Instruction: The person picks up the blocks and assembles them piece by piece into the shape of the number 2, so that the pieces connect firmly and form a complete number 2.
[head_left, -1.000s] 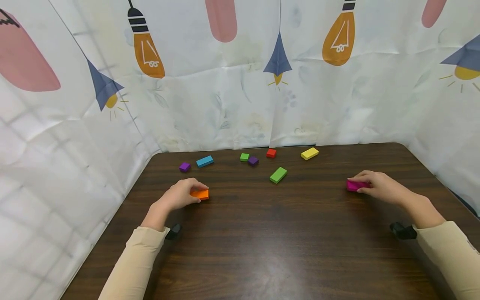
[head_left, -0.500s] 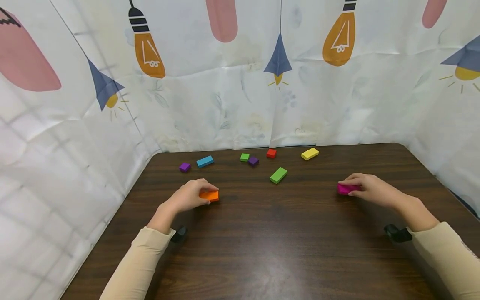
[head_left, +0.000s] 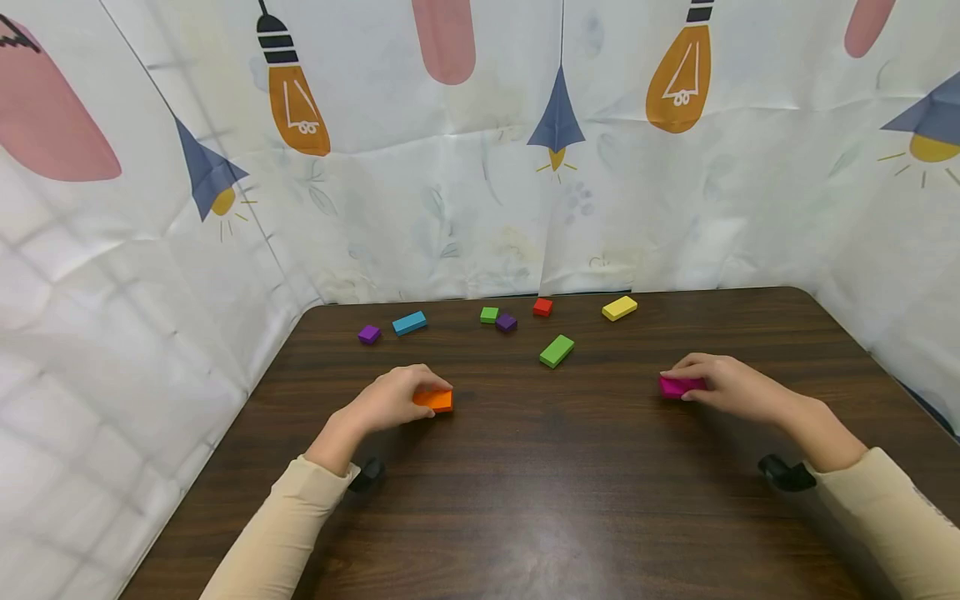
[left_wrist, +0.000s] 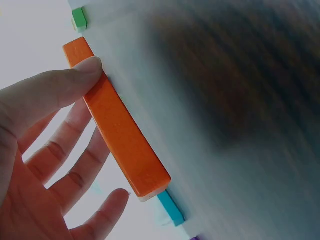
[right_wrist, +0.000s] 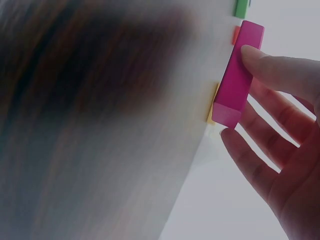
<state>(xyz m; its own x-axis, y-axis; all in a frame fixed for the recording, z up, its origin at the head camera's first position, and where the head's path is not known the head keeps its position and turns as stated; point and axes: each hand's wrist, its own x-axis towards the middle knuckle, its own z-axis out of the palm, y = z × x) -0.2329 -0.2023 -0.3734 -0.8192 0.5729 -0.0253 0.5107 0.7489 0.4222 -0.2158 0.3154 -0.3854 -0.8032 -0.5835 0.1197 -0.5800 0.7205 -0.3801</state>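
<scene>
An orange block (head_left: 438,400) is pinched between the thumb and fingers of my left hand (head_left: 390,400), left of the table's middle. The left wrist view shows it as a long orange block (left_wrist: 120,130) with the thumb across its face. On the right, my right hand (head_left: 738,387) grips a magenta block (head_left: 678,387). Thumb and fingers hold that magenta block (right_wrist: 238,75) from two sides in the right wrist view. Both blocks look to be just above the table; whether either touches it I cannot tell. A long green block (head_left: 557,351) lies between and beyond the hands.
Along the back of the dark wooden table (head_left: 525,500) lie a purple block (head_left: 369,334), a blue block (head_left: 409,323), a small green block (head_left: 489,315) beside a dark purple one (head_left: 506,322), a red block (head_left: 542,307) and a yellow block (head_left: 619,308). A printed curtain (head_left: 480,183) hangs behind.
Both hands have moved inward and slightly nearer the body: the left hand rightward with the orange block, the right hand leftward with the magenta block. The other blocks have stayed put.
</scene>
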